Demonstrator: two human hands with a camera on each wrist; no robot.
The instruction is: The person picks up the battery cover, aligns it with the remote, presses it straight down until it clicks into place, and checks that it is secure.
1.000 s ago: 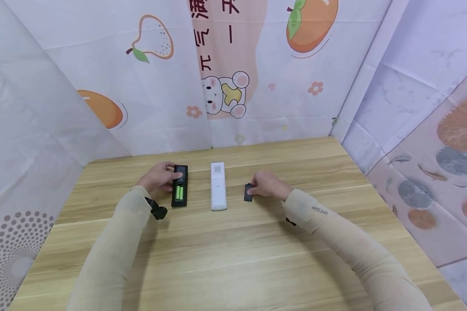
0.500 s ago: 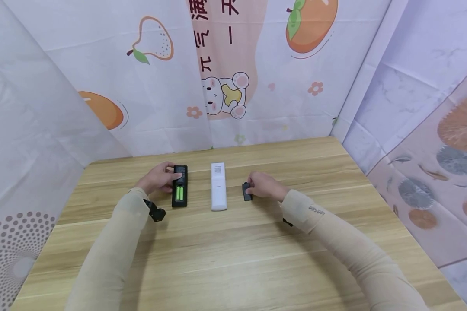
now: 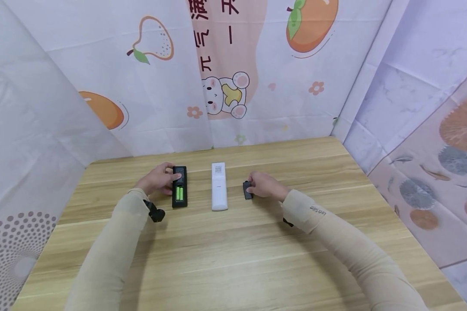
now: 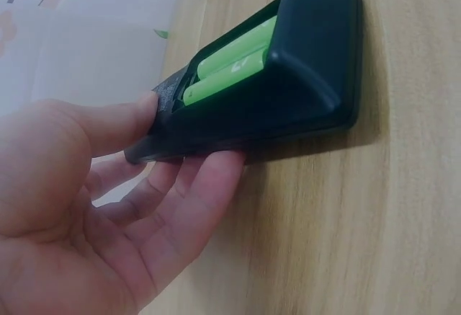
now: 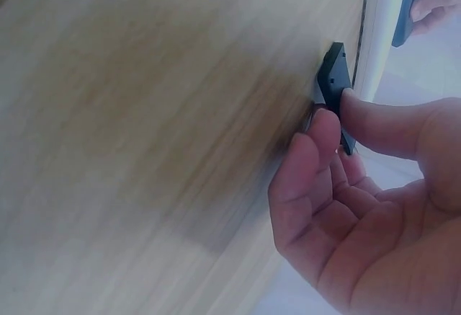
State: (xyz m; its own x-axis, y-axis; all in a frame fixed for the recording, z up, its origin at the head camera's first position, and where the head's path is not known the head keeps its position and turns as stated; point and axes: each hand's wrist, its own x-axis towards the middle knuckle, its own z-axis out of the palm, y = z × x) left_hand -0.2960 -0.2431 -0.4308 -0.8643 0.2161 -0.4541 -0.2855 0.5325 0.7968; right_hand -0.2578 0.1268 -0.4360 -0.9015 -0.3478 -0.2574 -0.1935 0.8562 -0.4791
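My left hand (image 3: 158,178) grips a black remote control (image 3: 180,203) by its far part, thumb on the back face and fingers under the side. Its battery compartment is uncovered, and two green batteries (image 4: 229,70) lie in it side by side. Over to the right, my right hand (image 3: 265,185) pinches a small black battery cover (image 3: 247,190) between thumb and fingers. In the right wrist view the cover (image 5: 336,84) stands tilted, with its thin edge showing. Between the hands lies a white remote control (image 3: 219,190), back face up, touched by neither hand.
A wooden table (image 3: 218,259) carries everything. Printed curtains (image 3: 159,112) hang along its far edge and at the sides. A small black wrist camera (image 3: 155,213) is strapped at the left wrist.
The battery cover and my right hand have shifted slightly to the left and a little away from me. My left hand keeps its grip on the black remote, which stays almost still.
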